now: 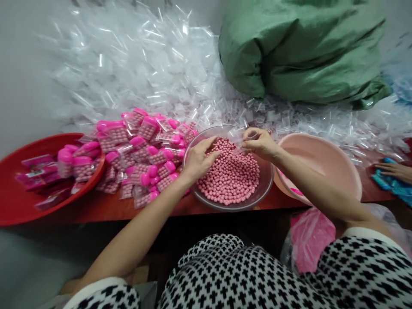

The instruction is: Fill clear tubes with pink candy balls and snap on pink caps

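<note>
A clear bowl full of round pink beads sits in front of me. Over its left side is my left hand, fingers apart and curved toward the beads, with nothing visible in it. At the bowl's far right rim, my right hand pinches a small clear plastic container, whose outline is partly hidden and blurred. Left of the bowl lies a heap of bead-filled clear containers with bright pink caps.
A red basin on the left holds filled containers and pink packets. Clear empty containers pile along the back beside a green sack. A peach basin stands right. Another person's hand touches something blue at far right.
</note>
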Action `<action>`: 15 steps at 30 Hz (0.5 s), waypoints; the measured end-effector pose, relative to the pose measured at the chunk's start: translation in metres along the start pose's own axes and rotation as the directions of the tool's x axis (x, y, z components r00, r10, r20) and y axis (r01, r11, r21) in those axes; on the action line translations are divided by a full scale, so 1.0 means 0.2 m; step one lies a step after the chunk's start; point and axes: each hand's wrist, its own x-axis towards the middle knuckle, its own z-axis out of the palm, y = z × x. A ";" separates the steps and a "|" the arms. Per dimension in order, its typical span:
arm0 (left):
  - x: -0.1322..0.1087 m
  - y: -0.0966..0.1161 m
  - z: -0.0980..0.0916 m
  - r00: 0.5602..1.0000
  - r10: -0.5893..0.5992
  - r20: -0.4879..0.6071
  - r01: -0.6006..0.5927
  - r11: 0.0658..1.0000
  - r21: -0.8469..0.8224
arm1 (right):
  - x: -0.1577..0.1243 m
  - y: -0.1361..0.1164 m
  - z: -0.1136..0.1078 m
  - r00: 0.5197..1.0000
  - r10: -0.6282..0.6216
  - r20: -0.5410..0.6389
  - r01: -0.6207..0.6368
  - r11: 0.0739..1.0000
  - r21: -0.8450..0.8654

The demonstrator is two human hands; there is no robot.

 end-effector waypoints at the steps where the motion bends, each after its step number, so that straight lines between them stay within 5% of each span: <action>1: 0.00 0.01 0.01 0.999 -0.013 0.042 0.015 0.999 -0.047 | -0.01 0.01 0.02 1.000 -0.009 0.018 0.009 1.000 0.026; 6: 0.02 0.09 0.10 0.981 -0.044 0.187 0.089 0.967 -0.237 | -0.07 0.02 0.06 0.992 -0.063 0.108 0.061 0.998 0.028; 15: 0.01 0.18 0.11 0.979 0.180 0.101 -0.177 0.984 -0.038 | -0.10 0.06 0.08 0.972 -0.170 0.165 0.179 0.983 -0.039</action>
